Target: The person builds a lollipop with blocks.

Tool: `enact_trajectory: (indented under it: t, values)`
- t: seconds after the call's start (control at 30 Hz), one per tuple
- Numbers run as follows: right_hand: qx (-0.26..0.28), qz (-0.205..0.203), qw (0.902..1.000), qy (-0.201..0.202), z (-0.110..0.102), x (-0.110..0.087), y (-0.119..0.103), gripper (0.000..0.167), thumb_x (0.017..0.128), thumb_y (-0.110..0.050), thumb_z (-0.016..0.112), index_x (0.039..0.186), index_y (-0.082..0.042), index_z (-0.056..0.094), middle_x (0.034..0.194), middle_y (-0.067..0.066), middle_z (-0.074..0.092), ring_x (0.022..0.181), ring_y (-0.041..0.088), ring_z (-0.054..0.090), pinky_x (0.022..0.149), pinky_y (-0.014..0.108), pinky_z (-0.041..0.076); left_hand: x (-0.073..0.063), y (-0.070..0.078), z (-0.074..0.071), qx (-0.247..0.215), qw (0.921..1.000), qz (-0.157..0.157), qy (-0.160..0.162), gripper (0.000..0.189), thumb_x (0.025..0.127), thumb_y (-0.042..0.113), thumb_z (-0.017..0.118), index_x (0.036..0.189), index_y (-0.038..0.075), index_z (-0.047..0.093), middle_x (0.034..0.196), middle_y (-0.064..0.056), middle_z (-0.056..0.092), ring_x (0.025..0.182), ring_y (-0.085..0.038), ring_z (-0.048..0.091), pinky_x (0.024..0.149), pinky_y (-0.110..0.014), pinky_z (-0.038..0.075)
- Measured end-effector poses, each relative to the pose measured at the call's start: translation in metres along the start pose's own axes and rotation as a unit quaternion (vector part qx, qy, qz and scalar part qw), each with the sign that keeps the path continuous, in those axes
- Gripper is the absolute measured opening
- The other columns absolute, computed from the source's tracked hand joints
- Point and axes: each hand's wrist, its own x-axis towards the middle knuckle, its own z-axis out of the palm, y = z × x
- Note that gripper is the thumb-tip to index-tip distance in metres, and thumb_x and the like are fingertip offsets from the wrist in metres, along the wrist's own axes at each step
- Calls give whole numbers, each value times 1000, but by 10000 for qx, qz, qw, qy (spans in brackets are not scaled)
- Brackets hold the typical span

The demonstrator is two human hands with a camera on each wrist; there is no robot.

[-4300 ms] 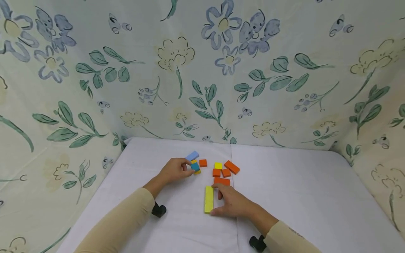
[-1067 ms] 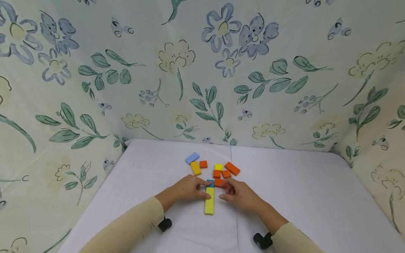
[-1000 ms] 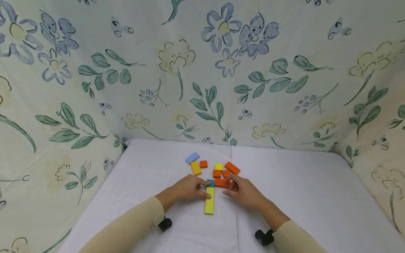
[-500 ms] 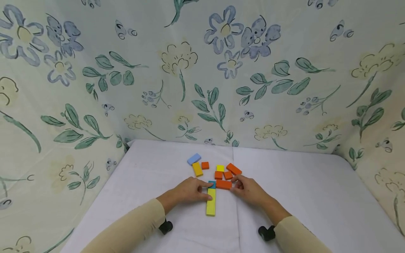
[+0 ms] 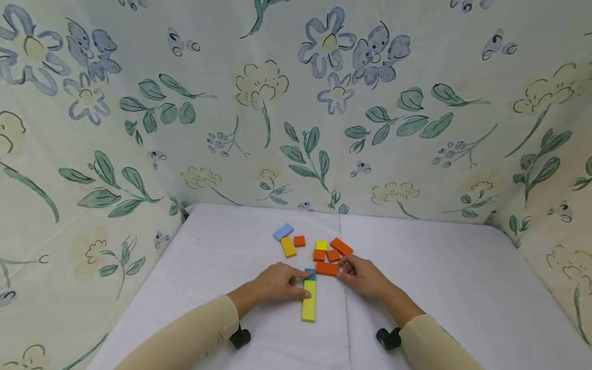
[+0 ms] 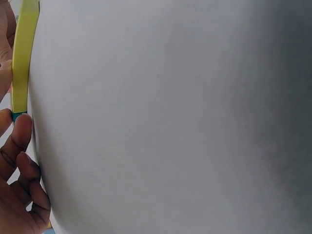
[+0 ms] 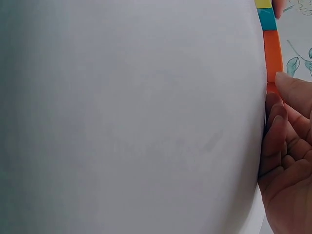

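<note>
In the head view my left hand [image 5: 277,283] lies at the left side of two blocks set end to end. Its index fingertip is on the small blue block [image 5: 310,276], its thumb on the long yellow block [image 5: 309,308]. My right hand [image 5: 365,276] has thumb and index finger at the right end of a long orange block [image 5: 327,269], which lies crosswise just right of the blue one. The right wrist view shows the thumb on that orange block [image 7: 273,53], other fingers curled. In the left wrist view, fingertips cover most of the blue block [image 6: 17,116].
Behind the hands lie a light blue block [image 5: 283,232], an amber block [image 5: 289,247], a small orange block [image 5: 299,241], a small yellow block [image 5: 321,245] and several other orange blocks [image 5: 341,246]. Floral cloth [image 5: 296,103] rises behind the white-covered table [image 5: 439,282].
The left hand has brought the blue block from the amber block to the yellow block's far end. Lately both slid slightly toward the body. The right hand moved from the yellow block to the orange one.
</note>
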Motion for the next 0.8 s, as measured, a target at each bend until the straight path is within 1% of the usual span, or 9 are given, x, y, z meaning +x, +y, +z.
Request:
enact_trajectory:
  t: [0.1,0.33,0.53,0.8]
  values:
    - [-30,12,10000,4,0,0,0,25,94,-23,75,116,-17,64,86,-2,60,79,14,54,69,24,46,-2,2,1,1,10000,-18,9,60,85,58,77,139,37,63,59,8,43,55,-8,42,55,-23,30]
    - [-60,175,9998,5,1,1,-1,29,94,-25,75,118,-18,63,88,-1,60,82,15,54,72,26,48,-6,5,3,39,10000,-20,-25,60,84,60,76,139,40,62,60,8,44,56,-9,42,55,-24,29]
    - [-68,212,9997,-44,1,2,0,30,94,-27,75,119,-18,62,87,0,58,81,15,53,72,27,47,-6,10,6,92,9999,70,-51,60,84,61,75,139,40,61,57,8,42,54,-8,41,56,-23,29]
    - [-50,112,9998,-155,0,2,-2,28,95,-26,73,120,-20,62,86,0,58,78,15,53,69,27,45,-4,19,10,67,9997,236,-80,58,85,59,76,138,39,63,56,9,42,55,-7,42,56,-22,29]
